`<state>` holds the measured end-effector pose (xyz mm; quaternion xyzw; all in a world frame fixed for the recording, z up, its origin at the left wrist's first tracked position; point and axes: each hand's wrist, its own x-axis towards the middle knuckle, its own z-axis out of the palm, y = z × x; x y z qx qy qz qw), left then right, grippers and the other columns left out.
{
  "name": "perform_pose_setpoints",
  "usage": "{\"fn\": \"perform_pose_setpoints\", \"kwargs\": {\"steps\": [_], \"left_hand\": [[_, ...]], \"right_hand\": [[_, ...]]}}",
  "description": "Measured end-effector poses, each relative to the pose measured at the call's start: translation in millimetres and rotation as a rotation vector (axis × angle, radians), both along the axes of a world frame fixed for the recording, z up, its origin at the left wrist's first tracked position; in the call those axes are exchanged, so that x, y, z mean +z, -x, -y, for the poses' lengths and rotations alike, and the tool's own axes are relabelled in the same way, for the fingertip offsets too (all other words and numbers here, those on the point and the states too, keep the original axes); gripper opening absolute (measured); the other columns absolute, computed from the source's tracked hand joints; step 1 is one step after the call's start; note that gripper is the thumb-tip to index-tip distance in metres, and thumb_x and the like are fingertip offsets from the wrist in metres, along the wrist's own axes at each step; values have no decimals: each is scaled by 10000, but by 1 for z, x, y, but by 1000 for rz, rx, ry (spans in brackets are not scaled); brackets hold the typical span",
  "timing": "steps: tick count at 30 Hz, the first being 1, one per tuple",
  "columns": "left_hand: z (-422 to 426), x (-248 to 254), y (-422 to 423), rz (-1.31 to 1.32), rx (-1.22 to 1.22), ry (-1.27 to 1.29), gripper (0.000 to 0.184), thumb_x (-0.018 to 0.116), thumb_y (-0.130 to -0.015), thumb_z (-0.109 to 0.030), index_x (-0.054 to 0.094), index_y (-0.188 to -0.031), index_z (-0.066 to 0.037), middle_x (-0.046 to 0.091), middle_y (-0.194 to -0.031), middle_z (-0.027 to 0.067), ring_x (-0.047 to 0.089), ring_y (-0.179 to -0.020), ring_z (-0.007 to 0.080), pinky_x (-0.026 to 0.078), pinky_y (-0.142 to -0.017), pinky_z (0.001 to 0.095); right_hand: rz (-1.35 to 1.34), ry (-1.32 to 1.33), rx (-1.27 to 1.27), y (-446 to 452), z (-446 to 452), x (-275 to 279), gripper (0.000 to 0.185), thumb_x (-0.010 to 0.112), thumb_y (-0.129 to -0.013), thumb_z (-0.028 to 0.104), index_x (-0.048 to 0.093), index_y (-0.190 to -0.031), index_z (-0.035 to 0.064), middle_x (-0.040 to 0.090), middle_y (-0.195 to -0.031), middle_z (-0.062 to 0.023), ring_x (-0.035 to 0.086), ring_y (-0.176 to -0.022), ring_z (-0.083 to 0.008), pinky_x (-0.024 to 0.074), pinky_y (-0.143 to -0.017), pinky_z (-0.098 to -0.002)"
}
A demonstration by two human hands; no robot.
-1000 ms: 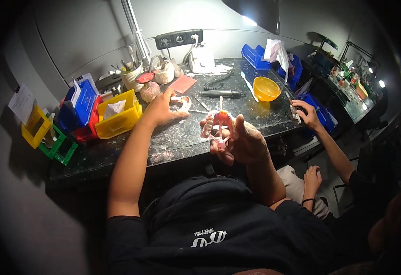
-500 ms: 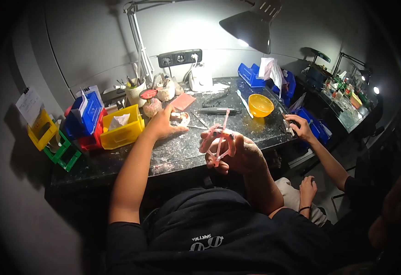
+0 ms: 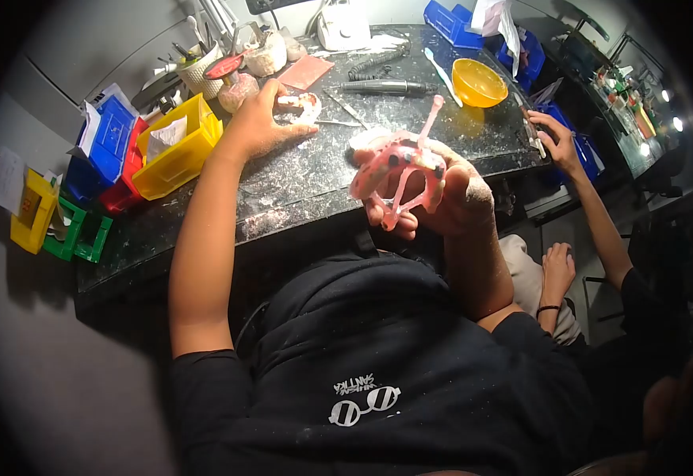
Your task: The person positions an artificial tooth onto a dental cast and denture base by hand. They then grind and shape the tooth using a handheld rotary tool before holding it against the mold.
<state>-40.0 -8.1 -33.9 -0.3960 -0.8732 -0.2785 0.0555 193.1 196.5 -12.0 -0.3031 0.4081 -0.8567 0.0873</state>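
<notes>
My right hand (image 3: 459,197) is raised over the bench's front edge, its fingers closed from behind round a pink dental piece (image 3: 394,170). That piece has an arched body with dark spots, thin pink bars joining at the bottom and one rod sticking up. At the bench's left side my left hand (image 3: 261,125) curves its thumb and fingers round a horseshoe-shaped dental model (image 3: 308,105), which is pale with pinkish parts. The fingertips of that hand are partly hidden. Close by lie a thin metal tool (image 3: 346,109) and a pink wax sheet (image 3: 306,71).
Yellow bin (image 3: 180,147), red bin (image 3: 127,170) and blue bin (image 3: 102,143) stand left. A black handpiece (image 3: 386,87), a toothbrush (image 3: 443,77) and an orange bowl (image 3: 480,82) lie farther back. A co-worker's hand (image 3: 554,141) is at the right edge of the bench (image 3: 283,194).
The view has tilted down and come closer to the bench. The pink dental piece looks larger and turned a little, its rod leaning right. Both hands keep their hold.
</notes>
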Motion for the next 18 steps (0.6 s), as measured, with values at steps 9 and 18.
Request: {"fn": "perform_pose_setpoints", "kwargs": {"steps": [9, 18], "left_hand": [[0, -1, 1, -17, 18, -1, 807, 925, -616, -501, 538, -1116, 0, 679, -1043, 224, 668, -1016, 342, 515, -907, 409], [0, -5, 3, -4, 0, -3, 792, 911, -640, -504, 539, -1129, -5, 689, -1066, 214, 678, -1022, 337, 520, -911, 406]], "right_hand": [[-34, -2, 28, 0, 6, 6, 850, 773, -866, 412, 378, -1420, -98, 595, -1201, -313, 684, -835, -287, 550, -612, -286], [28, -38, 39, -1, 8, 6, 756, 748, -886, 334, 406, -1412, -88, 625, -1200, -318, 678, -748, -245, 534, -620, -289]]}}
